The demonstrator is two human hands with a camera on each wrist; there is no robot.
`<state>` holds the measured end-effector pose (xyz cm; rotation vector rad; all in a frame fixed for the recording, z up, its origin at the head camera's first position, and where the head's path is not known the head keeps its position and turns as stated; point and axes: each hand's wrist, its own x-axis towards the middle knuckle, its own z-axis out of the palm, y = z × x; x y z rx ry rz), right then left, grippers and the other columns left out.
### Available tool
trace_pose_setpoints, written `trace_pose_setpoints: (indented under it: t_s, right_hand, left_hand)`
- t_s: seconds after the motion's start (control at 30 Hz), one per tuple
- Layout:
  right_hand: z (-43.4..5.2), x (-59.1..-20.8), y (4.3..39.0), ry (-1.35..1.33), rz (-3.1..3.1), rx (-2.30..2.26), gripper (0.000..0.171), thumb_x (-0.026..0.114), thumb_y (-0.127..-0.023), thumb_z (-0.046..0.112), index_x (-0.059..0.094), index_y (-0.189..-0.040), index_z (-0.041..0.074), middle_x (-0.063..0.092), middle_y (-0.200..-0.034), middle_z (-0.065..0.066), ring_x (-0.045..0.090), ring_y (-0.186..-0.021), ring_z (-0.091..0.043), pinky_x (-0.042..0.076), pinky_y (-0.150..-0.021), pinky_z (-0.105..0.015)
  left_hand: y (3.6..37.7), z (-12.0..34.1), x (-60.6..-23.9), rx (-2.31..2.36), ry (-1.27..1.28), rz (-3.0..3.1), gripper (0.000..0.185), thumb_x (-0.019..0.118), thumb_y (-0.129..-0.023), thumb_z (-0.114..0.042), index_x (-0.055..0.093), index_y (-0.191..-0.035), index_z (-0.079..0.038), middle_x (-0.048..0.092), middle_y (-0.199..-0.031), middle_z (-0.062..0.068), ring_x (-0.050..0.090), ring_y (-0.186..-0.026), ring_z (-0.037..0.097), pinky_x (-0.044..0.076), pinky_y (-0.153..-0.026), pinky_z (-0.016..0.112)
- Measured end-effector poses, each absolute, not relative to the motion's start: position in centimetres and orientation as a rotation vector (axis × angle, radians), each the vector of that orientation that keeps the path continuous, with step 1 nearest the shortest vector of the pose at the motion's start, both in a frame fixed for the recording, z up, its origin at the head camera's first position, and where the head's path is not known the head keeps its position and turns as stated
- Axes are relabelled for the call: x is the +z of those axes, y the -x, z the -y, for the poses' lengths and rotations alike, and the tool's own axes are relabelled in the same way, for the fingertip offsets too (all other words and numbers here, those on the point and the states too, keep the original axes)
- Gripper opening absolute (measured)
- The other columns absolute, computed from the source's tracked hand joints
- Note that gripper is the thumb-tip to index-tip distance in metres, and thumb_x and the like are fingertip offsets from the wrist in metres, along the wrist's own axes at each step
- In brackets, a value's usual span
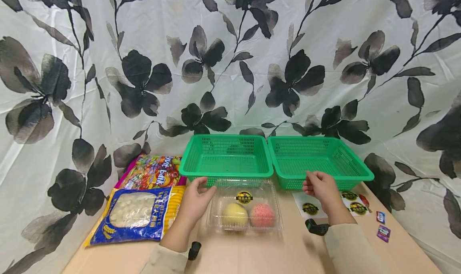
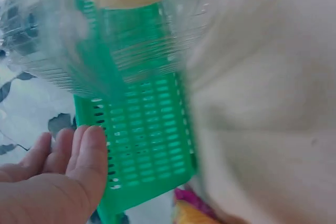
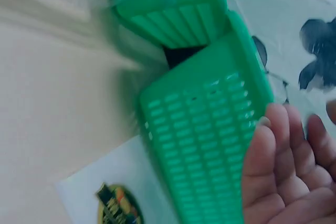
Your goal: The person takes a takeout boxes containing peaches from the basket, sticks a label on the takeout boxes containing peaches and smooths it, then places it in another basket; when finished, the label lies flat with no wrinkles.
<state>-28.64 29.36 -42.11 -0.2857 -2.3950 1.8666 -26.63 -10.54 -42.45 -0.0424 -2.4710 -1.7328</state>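
A clear plastic clamshell box point(image 1: 248, 222) stands in the middle of the table with a black and gold label point(image 1: 244, 197) on its lid. Inside sit a yellow round fruit point(image 1: 235, 215) and a pink round fruit point(image 1: 262, 215), side by side. My left hand point(image 1: 197, 200) hovers at the box's left side, fingers loosely bent and nothing between them. Over the white sticker sheet point(image 1: 302, 200), in front of the right basket, is my right hand point(image 1: 321, 190); its fingers are bent softly and hold nothing, as the right wrist view also shows.
Two green baskets, left point(image 1: 227, 174) and right point(image 1: 320, 178), stand side by side at the back. At left lie a blue and yellow pasta bag point(image 1: 135, 216) and a colourful candy bag point(image 1: 153, 172). Small wrapped packets point(image 1: 383, 233) lie near the right edge. Floral cloth point(image 1: 230, 66) hangs behind.
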Motion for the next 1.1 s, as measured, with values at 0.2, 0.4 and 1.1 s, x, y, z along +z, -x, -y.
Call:
trace_pose_setpoints:
  t_s: [0.2, 0.4, 1.1]
  right_hand:
    - [-30.2, -43.0, 28.6, 0.51, 2.156, 1.929, 0.05, 0.052, -0.106, 0.044, 0.052, -0.124, -0.003, 0.069, -0.094, 0.0, 0.07, -0.079, -0.007, 0.061, -0.076, -0.025]
    - [-30.6, -43.9, 28.8, 0.713, 1.969, 1.978, 0.06, 0.057, -0.102, 0.049, 0.051, -0.131, -0.003, 0.069, -0.088, 0.001, 0.07, -0.075, -0.006, 0.062, -0.076, -0.025]
    - [-31.4, -44.1, 29.4, 0.622, 1.554, 2.591, 0.032, 0.046, -0.108, 0.038, 0.042, -0.118, 0.008, 0.069, -0.093, -0.001, 0.072, -0.091, -0.01, 0.058, -0.09, -0.023]
  left_hand:
    - [26.5, 10.9, -43.1, -1.852, -0.055, 2.521, 0.058, 0.066, -0.101, -0.032, 0.049, -0.144, 0.004, 0.06, -0.134, 0.021, 0.059, -0.124, 0.036, 0.052, -0.104, 0.05]
    - [26.5, 11.2, -43.5, -1.772, -0.024, 2.602, 0.058, 0.07, -0.095, -0.03, 0.055, -0.134, 0.011, 0.068, -0.123, 0.025, 0.068, -0.106, 0.03, 0.06, -0.09, 0.043]
    - [26.9, 12.3, -45.6, -1.908, -0.005, 2.778, 0.04, 0.077, -0.091, -0.038, 0.073, -0.091, 0.002, 0.063, -0.077, 0.003, 0.06, -0.067, 0.016, 0.056, -0.065, 0.035]
